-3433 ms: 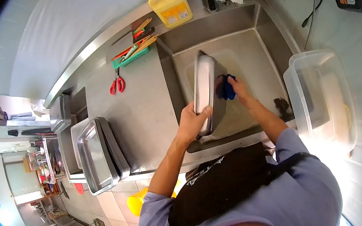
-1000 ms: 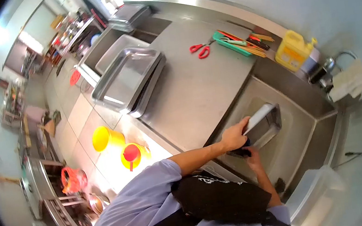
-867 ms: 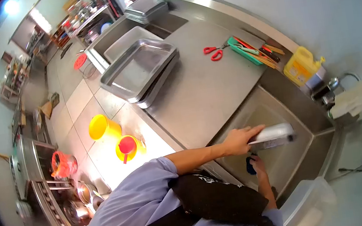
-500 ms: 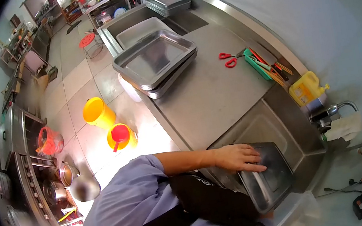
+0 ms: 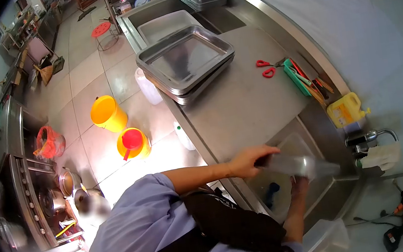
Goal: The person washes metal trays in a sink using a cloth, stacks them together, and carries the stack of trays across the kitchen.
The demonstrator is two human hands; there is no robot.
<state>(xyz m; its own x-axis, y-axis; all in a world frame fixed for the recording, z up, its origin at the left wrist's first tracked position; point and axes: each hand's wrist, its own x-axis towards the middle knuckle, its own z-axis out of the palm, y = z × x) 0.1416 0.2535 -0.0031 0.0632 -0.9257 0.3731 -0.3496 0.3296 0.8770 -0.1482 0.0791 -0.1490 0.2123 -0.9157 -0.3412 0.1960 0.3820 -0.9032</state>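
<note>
A metal tray (image 5: 303, 164), smeared by motion and seen nearly edge-on, is held up over the sink (image 5: 312, 135). My left hand (image 5: 252, 161) grips its left end, the fingers wrapped round the edge. From below, my right hand (image 5: 300, 184) holds the tray's lower side, with its fingers partly hidden. A small dark blue object (image 5: 271, 194) lies in the sink under the tray; its kind is unclear. To the far left of the sink, a stack of metal trays (image 5: 186, 58) rests on the steel counter (image 5: 239, 99).
Red-handled scissors (image 5: 268, 68) and a green holder (image 5: 297, 78) lie along the wall side. A yellow jug (image 5: 346, 110) stands near the tap (image 5: 370, 138). Yellow buckets (image 5: 108, 115) are on the floor. A clear plastic bin (image 5: 326, 243) sits at lower right.
The tray has been lifted and tipped from lying broad face up to nearly edge-on. My left hand has moved to its end, and my right hand has come into sight beneath it.
</note>
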